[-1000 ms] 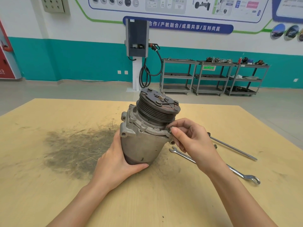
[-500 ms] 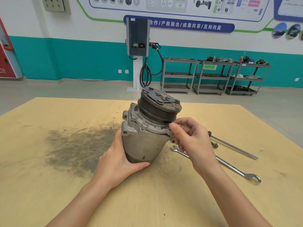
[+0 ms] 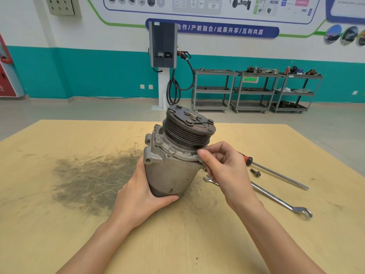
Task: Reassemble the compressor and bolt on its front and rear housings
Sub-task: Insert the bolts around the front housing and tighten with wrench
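Note:
The grey compressor (image 3: 169, 173) stands tilted on the wooden table (image 3: 59, 224), its dark grooved pulley (image 3: 188, 128) on top, leaning to the right. My left hand (image 3: 138, 196) grips the lower body from the left, thumb across the bottom front. My right hand (image 3: 225, 167) pinches a bolt at the right edge of the front housing flange (image 3: 177, 153); the bolt itself is hidden by my fingertips. A loose bolt (image 3: 255, 172) lies on the table to the right.
A combination wrench (image 3: 276, 198) lies right of the compressor. Behind it rests a long screwdriver (image 3: 276, 174) with a red and black handle. A dark grease stain (image 3: 92, 178) covers the table at left. Metal carts (image 3: 254, 91) stand by the far wall.
My right hand's fingers have shifted slightly at the flange edge, as in turning the bolt. The compressor and left hand stay where they were.

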`<state>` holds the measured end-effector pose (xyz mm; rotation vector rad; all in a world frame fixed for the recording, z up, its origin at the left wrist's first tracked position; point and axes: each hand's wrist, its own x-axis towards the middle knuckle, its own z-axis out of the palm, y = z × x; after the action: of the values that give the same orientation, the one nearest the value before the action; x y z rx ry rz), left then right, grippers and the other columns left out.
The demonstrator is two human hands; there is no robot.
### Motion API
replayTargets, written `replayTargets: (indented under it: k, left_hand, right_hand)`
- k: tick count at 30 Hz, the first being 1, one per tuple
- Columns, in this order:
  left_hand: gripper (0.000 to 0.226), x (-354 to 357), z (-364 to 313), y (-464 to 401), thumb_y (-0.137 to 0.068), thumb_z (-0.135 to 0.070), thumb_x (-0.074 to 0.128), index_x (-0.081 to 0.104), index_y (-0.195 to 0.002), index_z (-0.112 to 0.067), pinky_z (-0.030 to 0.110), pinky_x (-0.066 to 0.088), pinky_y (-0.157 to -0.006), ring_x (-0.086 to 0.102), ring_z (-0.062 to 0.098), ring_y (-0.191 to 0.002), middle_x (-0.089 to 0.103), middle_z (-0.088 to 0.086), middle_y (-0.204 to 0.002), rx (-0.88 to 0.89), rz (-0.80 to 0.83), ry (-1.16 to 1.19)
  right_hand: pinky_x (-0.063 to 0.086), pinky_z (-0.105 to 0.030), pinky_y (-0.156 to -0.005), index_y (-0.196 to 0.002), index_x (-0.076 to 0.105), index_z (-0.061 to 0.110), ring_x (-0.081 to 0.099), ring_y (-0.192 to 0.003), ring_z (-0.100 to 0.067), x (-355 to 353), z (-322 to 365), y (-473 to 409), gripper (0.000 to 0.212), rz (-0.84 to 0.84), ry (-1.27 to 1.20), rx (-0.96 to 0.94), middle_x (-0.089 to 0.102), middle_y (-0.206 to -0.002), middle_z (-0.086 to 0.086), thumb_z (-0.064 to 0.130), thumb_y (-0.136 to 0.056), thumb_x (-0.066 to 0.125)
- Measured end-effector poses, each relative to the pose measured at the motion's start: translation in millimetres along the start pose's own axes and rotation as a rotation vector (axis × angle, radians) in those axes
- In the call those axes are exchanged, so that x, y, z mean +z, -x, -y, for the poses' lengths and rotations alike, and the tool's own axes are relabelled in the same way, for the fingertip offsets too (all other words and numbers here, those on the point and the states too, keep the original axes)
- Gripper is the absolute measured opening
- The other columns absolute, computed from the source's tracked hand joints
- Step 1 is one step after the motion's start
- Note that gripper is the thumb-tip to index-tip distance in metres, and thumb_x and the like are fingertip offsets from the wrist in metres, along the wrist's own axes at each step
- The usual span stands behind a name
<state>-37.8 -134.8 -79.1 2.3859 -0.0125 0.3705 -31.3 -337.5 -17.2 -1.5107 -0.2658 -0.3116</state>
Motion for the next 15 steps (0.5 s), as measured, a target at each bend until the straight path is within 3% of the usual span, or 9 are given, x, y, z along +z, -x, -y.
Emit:
replayTargets:
  k: [4, 10, 15]
  left_hand:
    - [0.126, 0.7, 0.2, -0.6, -0.041, -0.079, 0.074, 0.014, -0.144, -0.038, 0.039, 0.051, -0.086, 0.059, 0.025, -0.120, 0.055, -0.010, -0.135, 0.006, -0.005, 0.001]
    - [0.123, 1.6, 2.9, -1.4, -0.042, -0.079, 0.075, 0.015, -0.142, -0.039, 0.035, 0.046, -0.078, 0.060, 0.025, -0.118, 0.058, -0.011, -0.132, 0.003, -0.013, -0.005]
    - [0.124, 1.4, 3.1, -0.3, -0.042, -0.080, 0.074, 0.013, -0.143, -0.040, 0.035, 0.046, -0.079, 0.059, 0.025, -0.119, 0.057, -0.011, -0.134, 0.009, -0.014, -0.005]
  right_hand:
    - [0.038, -0.017, -0.046, -0.083, 0.060, 0.013, 0.047, -0.047, -0.007, -0.6, -1.1, 0.8, 0.021, -0.064, 0.033, -0.007, 0.055, -0.054, 0.002, 0.025, -0.079, 0.078]
    - [0.040, -0.027, -0.052, -0.084, 0.061, 0.013, 0.048, -0.046, -0.006, -0.8, 0.6, 0.6, 0.010, -0.028, 0.073, -0.006, 0.056, -0.049, 0.005, 0.017, -0.090, 0.067]
    - [0.036, -0.016, -0.046, -0.098, 0.058, 0.006, 0.043, -0.047, -0.007, -5.3, 6.8, 3.0, 0.007, 0.118, 0.044, -0.014, 0.050, -0.051, 0.002, 0.006, -0.098, 0.051]
